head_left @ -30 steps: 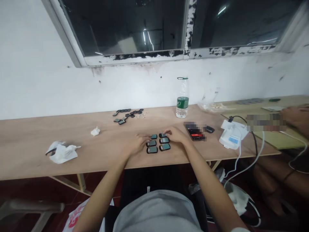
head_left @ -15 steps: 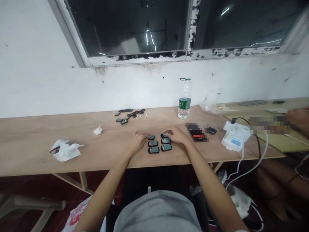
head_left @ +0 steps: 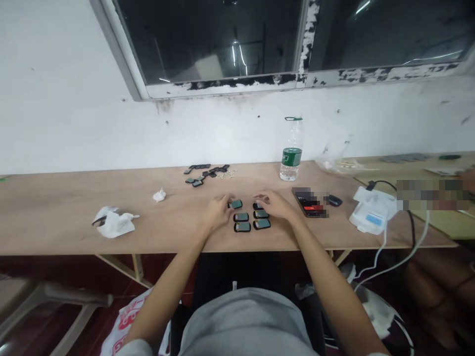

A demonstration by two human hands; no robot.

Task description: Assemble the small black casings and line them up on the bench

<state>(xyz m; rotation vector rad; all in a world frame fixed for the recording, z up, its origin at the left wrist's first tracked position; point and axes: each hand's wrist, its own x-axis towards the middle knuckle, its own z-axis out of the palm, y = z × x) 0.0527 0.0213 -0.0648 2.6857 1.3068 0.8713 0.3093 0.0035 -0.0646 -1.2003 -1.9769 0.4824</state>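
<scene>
Several small black-rimmed devices with grey-green faces lie in two short columns on the wooden table (head_left: 178, 232). My left hand (head_left: 221, 211) rests beside the left column, its fingers bent at the edge of the top left device (head_left: 236, 203). Over the top right device (head_left: 257, 205) is my right hand (head_left: 272, 203), its fingers curved and partly covering it. Whether either hand grips its device is too small to tell. Below them lie a middle left device (head_left: 241, 217) and a bottom right device (head_left: 261, 224), untouched.
Behind are a pile of dark pieces (head_left: 208, 173) and a bottle (head_left: 291, 163). To the right lie a phone (head_left: 308, 202), a dark oval object (head_left: 335, 200) and a white box (head_left: 373, 210) with cables. Crumpled tissues (head_left: 117, 223) lie left. A person sits far right.
The camera view has shifted, moving the scene rightward. The top left device now sits tilted and slightly farther from the one below it. My right hand still covers part of the top right device.
</scene>
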